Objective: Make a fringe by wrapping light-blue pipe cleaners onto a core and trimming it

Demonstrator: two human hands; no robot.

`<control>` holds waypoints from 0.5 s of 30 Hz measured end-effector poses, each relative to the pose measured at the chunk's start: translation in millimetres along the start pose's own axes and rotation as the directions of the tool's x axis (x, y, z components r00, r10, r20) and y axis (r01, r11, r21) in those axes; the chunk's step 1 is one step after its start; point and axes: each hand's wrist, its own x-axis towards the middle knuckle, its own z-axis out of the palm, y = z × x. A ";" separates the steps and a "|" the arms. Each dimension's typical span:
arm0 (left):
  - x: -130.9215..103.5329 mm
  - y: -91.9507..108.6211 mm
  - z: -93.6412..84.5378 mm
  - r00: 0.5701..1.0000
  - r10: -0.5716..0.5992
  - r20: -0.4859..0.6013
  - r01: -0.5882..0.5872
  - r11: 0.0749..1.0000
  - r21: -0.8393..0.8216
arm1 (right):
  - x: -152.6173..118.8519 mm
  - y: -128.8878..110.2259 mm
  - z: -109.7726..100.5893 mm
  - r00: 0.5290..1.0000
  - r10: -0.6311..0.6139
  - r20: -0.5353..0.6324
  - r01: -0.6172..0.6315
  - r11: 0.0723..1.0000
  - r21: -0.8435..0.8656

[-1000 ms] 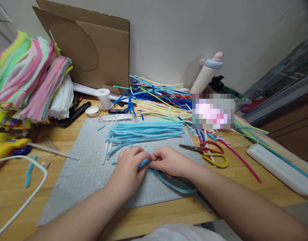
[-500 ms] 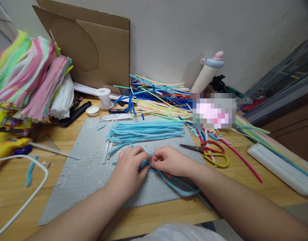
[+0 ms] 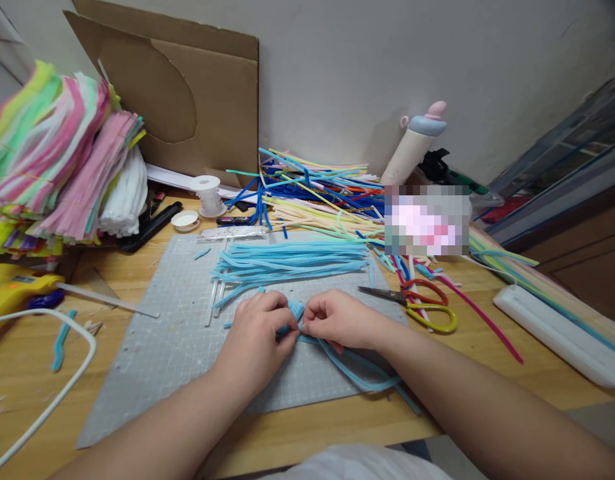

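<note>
My left hand is closed around a light-blue pipe cleaner piece, partly hidden under the fingers. Close beside it, my right hand pinches a blue pipe cleaner whose length loops out below the wrist towards the table edge. The fingertips of both hands almost meet over a grey cutting mat. Just beyond the hands lies a bundle of light-blue pipe cleaners. Scissors with red and yellow handles rest to the right of my right hand.
A yellow glue gun and its white cable lie at left, below colourful pipe cleaner bundles. Behind the mat are a spool, a mixed pipe cleaner pile, cardboard and a bottle. A white bar lies right.
The fingers of my left hand have shifted slightly on the blue piece, and more of it shows between the hands. My right hand stays nearly in place.
</note>
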 end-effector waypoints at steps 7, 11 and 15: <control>-2.5 -1.3 -1.4 1.000 -0.009 0.003 0.009 1.000 -0.026 | 4.4 3.1 -1.7 0.999 0.003 0.036 -0.005 0.999 0.040; -3.7 0.7 -4.3 1.000 0.011 -0.016 -0.011 1.000 -0.018 | 6.0 -1.7 -6.4 0.993 0.034 0.116 -0.049 0.990 0.132; -5.3 6.6 -4.6 0.995 0.055 -0.080 -0.051 0.998 0.045 | 3.6 -9.6 -7.1 0.987 0.085 0.135 -0.117 0.962 0.246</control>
